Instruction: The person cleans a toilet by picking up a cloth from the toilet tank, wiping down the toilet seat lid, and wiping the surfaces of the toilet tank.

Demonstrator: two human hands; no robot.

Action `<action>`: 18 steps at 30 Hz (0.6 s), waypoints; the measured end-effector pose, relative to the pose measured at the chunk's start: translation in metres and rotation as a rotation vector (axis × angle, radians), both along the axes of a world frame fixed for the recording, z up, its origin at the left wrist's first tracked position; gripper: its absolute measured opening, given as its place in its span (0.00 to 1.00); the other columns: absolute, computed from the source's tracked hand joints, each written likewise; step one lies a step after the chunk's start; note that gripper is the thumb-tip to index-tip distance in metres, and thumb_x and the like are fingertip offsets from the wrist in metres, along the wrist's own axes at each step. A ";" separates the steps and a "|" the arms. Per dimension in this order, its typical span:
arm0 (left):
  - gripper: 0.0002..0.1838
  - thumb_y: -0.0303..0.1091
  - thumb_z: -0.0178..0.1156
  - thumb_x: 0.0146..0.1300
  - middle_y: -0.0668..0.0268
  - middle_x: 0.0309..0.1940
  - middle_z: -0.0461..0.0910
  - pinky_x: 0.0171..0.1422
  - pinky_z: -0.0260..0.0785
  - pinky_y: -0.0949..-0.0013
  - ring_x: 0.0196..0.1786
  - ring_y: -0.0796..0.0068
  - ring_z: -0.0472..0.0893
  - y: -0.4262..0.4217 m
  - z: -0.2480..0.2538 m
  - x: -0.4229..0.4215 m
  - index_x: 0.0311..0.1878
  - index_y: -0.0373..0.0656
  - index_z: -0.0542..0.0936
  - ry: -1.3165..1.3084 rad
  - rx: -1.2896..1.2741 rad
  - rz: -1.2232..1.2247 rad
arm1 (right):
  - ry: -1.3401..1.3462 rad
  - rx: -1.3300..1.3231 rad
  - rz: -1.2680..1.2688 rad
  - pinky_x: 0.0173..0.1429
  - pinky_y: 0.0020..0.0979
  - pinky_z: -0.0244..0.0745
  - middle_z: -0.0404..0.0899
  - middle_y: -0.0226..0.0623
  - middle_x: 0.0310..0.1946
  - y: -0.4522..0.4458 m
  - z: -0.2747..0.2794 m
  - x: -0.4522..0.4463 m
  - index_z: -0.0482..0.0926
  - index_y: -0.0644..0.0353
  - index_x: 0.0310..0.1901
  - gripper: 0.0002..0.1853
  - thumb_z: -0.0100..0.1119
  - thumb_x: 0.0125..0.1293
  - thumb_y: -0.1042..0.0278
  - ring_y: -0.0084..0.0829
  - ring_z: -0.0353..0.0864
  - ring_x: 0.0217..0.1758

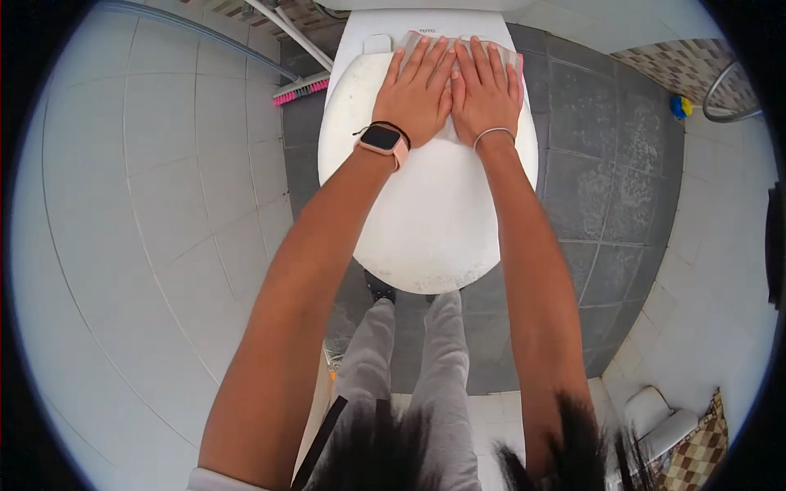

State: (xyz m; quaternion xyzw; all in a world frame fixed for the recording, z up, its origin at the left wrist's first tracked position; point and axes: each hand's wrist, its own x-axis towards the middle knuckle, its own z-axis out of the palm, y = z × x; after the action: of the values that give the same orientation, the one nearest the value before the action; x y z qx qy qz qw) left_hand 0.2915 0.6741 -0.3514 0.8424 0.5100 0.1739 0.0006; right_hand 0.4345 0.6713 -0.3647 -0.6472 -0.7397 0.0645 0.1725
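Grey trousers (366, 352) are nearest me, feet by the front of a white lid (434, 204), which is down. Farther up it lies a thin cloth (509, 54), mostly covered by two flat hands: the left hand (415, 94), with a watch (381, 139) at its wrist, and the right hand (487, 94), below a bangle (494, 130). Fingers are straight, neither hand closed around anything. Farther off, beside the left wall (164, 131), sits a pink brush (301, 88).
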 end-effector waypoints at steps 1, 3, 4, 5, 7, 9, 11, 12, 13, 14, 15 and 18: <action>0.28 0.40 0.47 0.71 0.65 0.76 0.62 0.82 0.45 0.51 0.79 0.62 0.57 0.000 0.000 0.004 0.74 0.47 0.67 0.013 -0.004 -0.011 | 0.018 0.001 -0.006 0.83 0.43 0.38 0.54 0.25 0.79 0.001 0.001 0.004 0.61 0.40 0.76 0.27 0.35 0.78 0.52 0.31 0.47 0.83; 0.28 0.41 0.46 0.71 0.65 0.76 0.62 0.82 0.45 0.50 0.79 0.63 0.57 0.000 -0.002 0.009 0.74 0.47 0.67 0.031 -0.009 -0.029 | 0.007 -0.027 -0.041 0.83 0.43 0.39 0.53 0.25 0.79 -0.004 0.000 0.010 0.59 0.40 0.76 0.27 0.34 0.78 0.52 0.32 0.47 0.83; 0.28 0.41 0.46 0.71 0.65 0.76 0.62 0.82 0.45 0.50 0.80 0.63 0.57 -0.002 -0.002 0.013 0.74 0.47 0.67 0.031 -0.017 -0.044 | 0.006 -0.029 -0.060 0.83 0.43 0.39 0.53 0.25 0.79 -0.009 -0.001 0.013 0.59 0.40 0.76 0.27 0.34 0.78 0.52 0.32 0.46 0.83; 0.28 0.41 0.46 0.71 0.66 0.76 0.62 0.82 0.44 0.50 0.80 0.63 0.56 -0.005 -0.002 0.018 0.74 0.48 0.67 0.030 -0.024 -0.058 | 0.003 -0.030 -0.077 0.83 0.43 0.39 0.52 0.25 0.79 -0.015 -0.001 0.017 0.59 0.40 0.77 0.27 0.34 0.78 0.52 0.32 0.46 0.83; 0.28 0.41 0.46 0.71 0.66 0.76 0.62 0.82 0.44 0.49 0.80 0.64 0.56 -0.012 -0.003 0.025 0.74 0.48 0.67 0.025 -0.040 -0.090 | 0.013 -0.046 -0.126 0.83 0.42 0.38 0.52 0.27 0.80 -0.027 -0.004 0.022 0.57 0.41 0.77 0.27 0.33 0.79 0.52 0.34 0.45 0.83; 0.28 0.41 0.47 0.71 0.67 0.76 0.63 0.82 0.44 0.49 0.80 0.64 0.55 -0.024 -0.002 0.034 0.74 0.49 0.67 0.020 -0.056 -0.124 | 0.016 -0.061 -0.170 0.83 0.42 0.38 0.51 0.28 0.80 -0.044 -0.004 0.029 0.57 0.42 0.77 0.28 0.33 0.79 0.53 0.35 0.45 0.83; 0.28 0.42 0.47 0.71 0.68 0.76 0.63 0.82 0.42 0.50 0.80 0.65 0.55 -0.038 -0.003 0.041 0.74 0.49 0.68 0.014 -0.078 -0.151 | 0.009 -0.076 -0.209 0.83 0.42 0.38 0.50 0.29 0.80 -0.064 -0.004 0.034 0.56 0.43 0.78 0.28 0.32 0.79 0.53 0.35 0.45 0.83; 0.28 0.43 0.47 0.71 0.68 0.76 0.63 0.82 0.42 0.50 0.80 0.65 0.55 -0.045 -0.003 0.043 0.73 0.49 0.68 0.015 -0.086 -0.168 | 0.017 -0.077 -0.219 0.83 0.42 0.38 0.49 0.31 0.81 -0.074 -0.002 0.036 0.55 0.45 0.78 0.28 0.32 0.79 0.54 0.37 0.44 0.83; 0.28 0.43 0.47 0.71 0.68 0.76 0.63 0.82 0.42 0.51 0.80 0.66 0.55 -0.052 -0.003 0.045 0.73 0.49 0.68 0.015 -0.096 -0.185 | 0.019 -0.091 -0.243 0.83 0.42 0.39 0.48 0.32 0.81 -0.083 -0.002 0.035 0.55 0.45 0.78 0.28 0.32 0.79 0.54 0.37 0.44 0.83; 0.27 0.43 0.47 0.72 0.68 0.75 0.64 0.83 0.41 0.51 0.80 0.66 0.56 -0.060 -0.003 0.047 0.73 0.49 0.69 -0.011 -0.109 -0.201 | 0.022 -0.103 -0.267 0.82 0.42 0.39 0.48 0.33 0.81 -0.094 -0.001 0.035 0.55 0.45 0.78 0.28 0.32 0.79 0.54 0.38 0.44 0.83; 0.27 0.43 0.46 0.72 0.68 0.75 0.64 0.83 0.41 0.51 0.80 0.66 0.56 -0.068 -0.004 0.048 0.73 0.48 0.69 -0.019 -0.113 -0.215 | 0.027 -0.117 -0.291 0.82 0.42 0.39 0.48 0.33 0.81 -0.104 -0.001 0.035 0.55 0.46 0.78 0.28 0.32 0.79 0.54 0.38 0.44 0.83; 0.27 0.43 0.45 0.74 0.67 0.74 0.66 0.83 0.41 0.52 0.79 0.66 0.57 -0.090 -0.002 0.050 0.73 0.47 0.69 -0.034 -0.124 -0.270 | 0.019 -0.106 -0.332 0.81 0.44 0.41 0.49 0.37 0.81 -0.134 -0.002 0.033 0.56 0.48 0.78 0.28 0.31 0.80 0.55 0.41 0.44 0.83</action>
State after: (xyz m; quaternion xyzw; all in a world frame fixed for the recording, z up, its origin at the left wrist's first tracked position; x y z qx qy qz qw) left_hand 0.3411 0.5839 -0.3531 0.8985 0.4019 0.1548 0.0846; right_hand 0.4678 0.5376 -0.3670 -0.7680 -0.6166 0.0802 0.1536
